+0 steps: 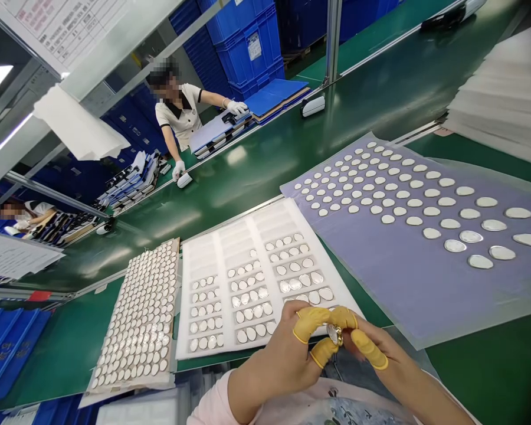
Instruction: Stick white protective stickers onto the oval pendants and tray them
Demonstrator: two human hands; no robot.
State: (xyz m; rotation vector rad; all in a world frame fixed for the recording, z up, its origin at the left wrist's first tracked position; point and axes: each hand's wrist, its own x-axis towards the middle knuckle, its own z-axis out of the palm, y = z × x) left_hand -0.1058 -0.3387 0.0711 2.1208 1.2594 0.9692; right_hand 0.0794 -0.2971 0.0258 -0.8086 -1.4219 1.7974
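My left hand [292,348] and my right hand [378,345] meet low in the view, with yellow finger cots on several fingertips. Between their closed fingertips is a small oval piece with a shiny face and a gold-coloured rim [335,334]; the fingers hide part of it. Just beyond the hands lies a white foam tray [225,260] whose slots hold rows of similar oval pieces. To the right, a purple sheet [371,260] carries many more white ovals, spaced apart. A board packed with ovals [137,307] lies left of the tray.
A green conveyor belt [265,159] crosses behind the bench. Across it, a co-worker in white gloves [183,112] handles a blue panel. Stacked white sheets [504,100] stand at far right; blue bins [252,50] are at the back. A metal post [333,41] rises beside the belt.
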